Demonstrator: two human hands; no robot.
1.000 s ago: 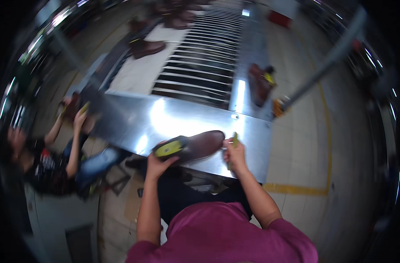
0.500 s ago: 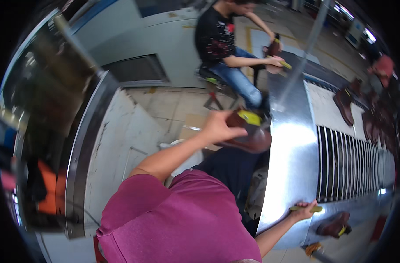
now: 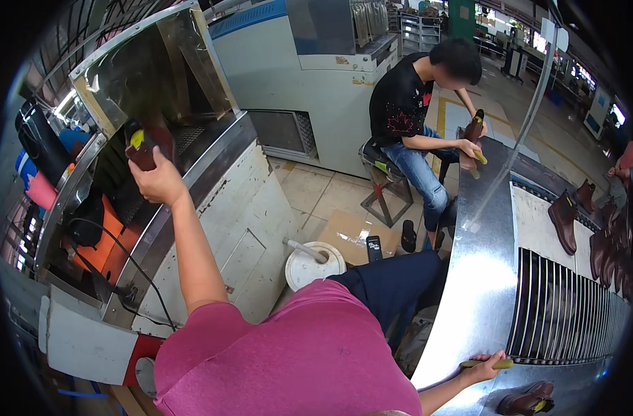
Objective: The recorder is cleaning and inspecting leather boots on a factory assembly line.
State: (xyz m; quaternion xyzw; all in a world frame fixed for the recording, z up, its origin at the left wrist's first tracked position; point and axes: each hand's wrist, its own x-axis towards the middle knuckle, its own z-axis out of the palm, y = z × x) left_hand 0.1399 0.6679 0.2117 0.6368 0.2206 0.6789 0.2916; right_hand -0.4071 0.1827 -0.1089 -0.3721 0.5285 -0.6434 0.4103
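Dark brown leather boot (image 3: 140, 147) with a yellow insert is gripped in the left hand (image 3: 158, 182) at the mouth of the steel oven cabinet (image 3: 212, 149), not yet released, while the right hand (image 3: 484, 365) pinches a yellow-handled tool (image 3: 486, 363) on the steel desk (image 3: 472, 277).

A shoe factory floor, seen from a worker's seat on the production line. A curved sheet-metal bench (image 3: 479, 277) edges a slatted conveyor (image 3: 573, 312) carrying brown ankle boots (image 3: 562, 220), with more boots (image 3: 611, 243) crowded along its far side. To the left stands a steel-hooded oven-like machine (image 3: 171, 104) with an open mouth, cables trailing from its base. Beyond it sits a large grey cabinet machine (image 3: 323, 76). A second worker (image 3: 417, 104) on a stool (image 3: 382, 184) handles another boot (image 3: 473, 129). Tiled floor (image 3: 316, 194) with yellow lane markings (image 3: 441, 111) and racks in the background complete the industrial hall.
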